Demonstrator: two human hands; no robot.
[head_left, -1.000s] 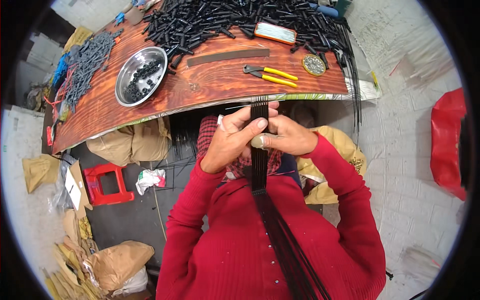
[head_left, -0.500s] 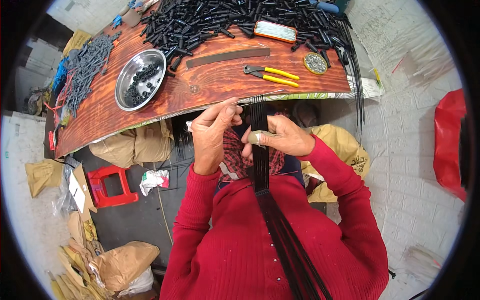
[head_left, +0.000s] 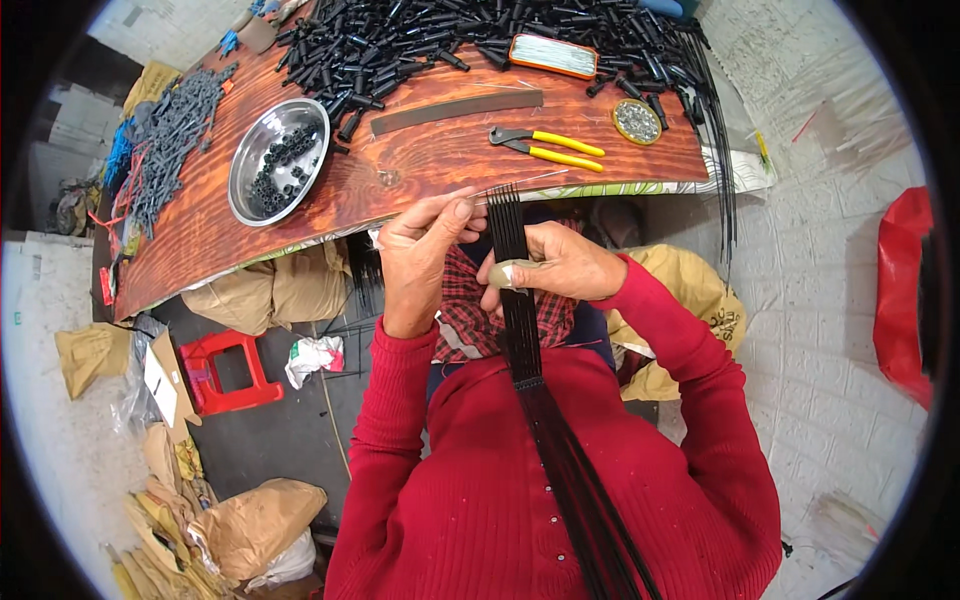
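Black strips (head_left: 520, 300) are held as a flat bundle at the centre, running from the chest up to the edge of the wooden surface (head_left: 420, 165). At 10 o'clock, a metal bowl (head_left: 277, 160) with small black parts is seen. The left hand (head_left: 420, 255) is pinched on a thin strand beside the bundle. The right hand (head_left: 555, 268) is clamped on the strips. At 12 o'clock, yellow-handled pliers (head_left: 550, 148) are lying.

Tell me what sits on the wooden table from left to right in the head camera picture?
Grey parts pile → steel bowl → dark strip → yellow pliers → round tin.
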